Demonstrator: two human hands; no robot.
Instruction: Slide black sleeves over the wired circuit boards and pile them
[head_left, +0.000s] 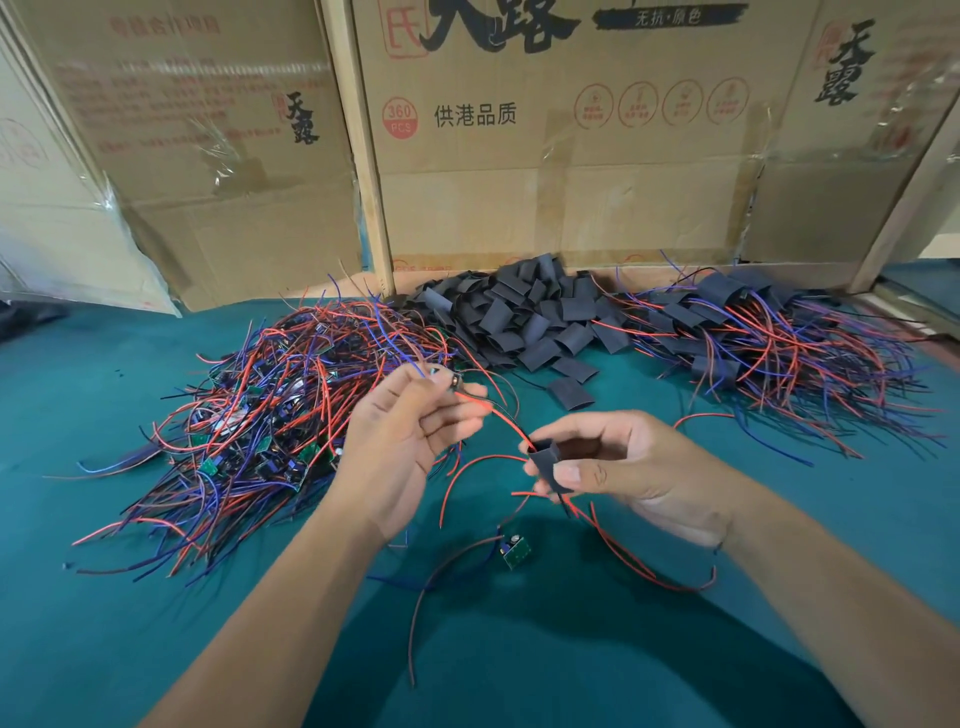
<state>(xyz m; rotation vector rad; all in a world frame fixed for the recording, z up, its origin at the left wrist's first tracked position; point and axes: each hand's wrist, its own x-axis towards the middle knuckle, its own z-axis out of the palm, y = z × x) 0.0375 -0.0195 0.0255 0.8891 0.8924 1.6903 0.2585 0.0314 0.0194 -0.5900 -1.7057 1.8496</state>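
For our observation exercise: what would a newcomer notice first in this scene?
Probably the hands at centre: the right hand pinches a black sleeve with red wires threaded through, while the left hand holds the board end. Next, the wire tangle at left and the sleeve heap behind.

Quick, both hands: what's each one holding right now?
Left hand: pinches a wired circuit board at its fingertips.
Right hand: grips a black sleeve, red wires running through it.

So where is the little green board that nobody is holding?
In the head view, the loose green board lies on the teal table, near the middle, just below and between the left hand and right hand.
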